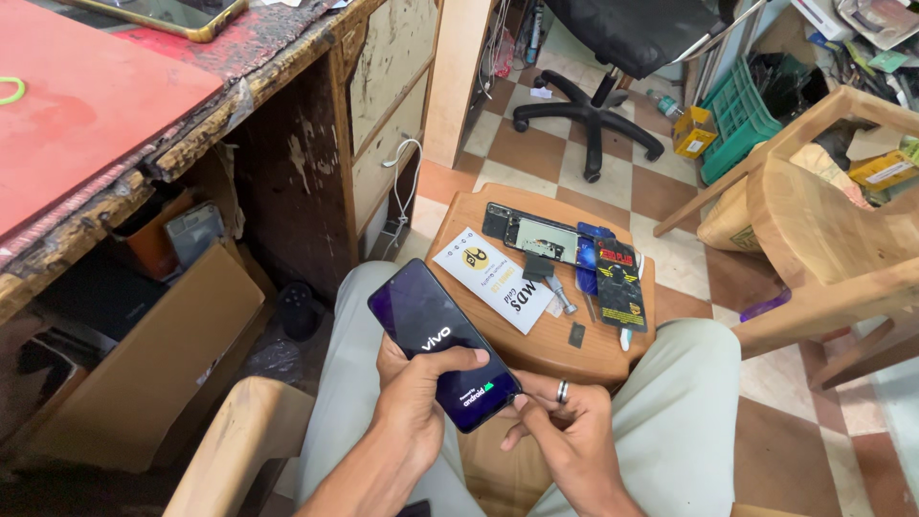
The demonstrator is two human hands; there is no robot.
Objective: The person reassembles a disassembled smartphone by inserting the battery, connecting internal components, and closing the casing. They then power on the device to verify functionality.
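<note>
The floor (pixel 565 158) has brown and cream square tiles. In the upper left of the frame stands an old wooden bench (pixel 230 101) with a worn red top and peeling paint on its side. Under it, at the left, a cardboard box (pixel 163 364) leans. At the top centre there is a black office chair (pixel 593 86) on wheels, and beside it, to the right, a green crate (pixel 742 120). A wooden chair (pixel 823 239) fills the right side.

In the centre, a small round wooden stool (pixel 536 345) stands between the person's knees. On it lie an opened phone without back cover (pixel 531 235), a white paper packet (pixel 493 278), a black packet with yellow print (pixel 620 282) and a small tool (pixel 555 287).

The phone (pixel 440 340) is in the lower centre of the frame, above the person's lap and just in front of the stool. Its screen is lit and faces up. Its long axis runs diagonally, from the upper left to the lower right; the top end points to the upper left, toward the bench.

The left hand (pixel 416 397) is closed around the lower part of the phone, with the thumb across the screen. The right hand (pixel 565 431), with a ring on one finger, has its fingertips pinched on the lower right corner of the phone.
</note>
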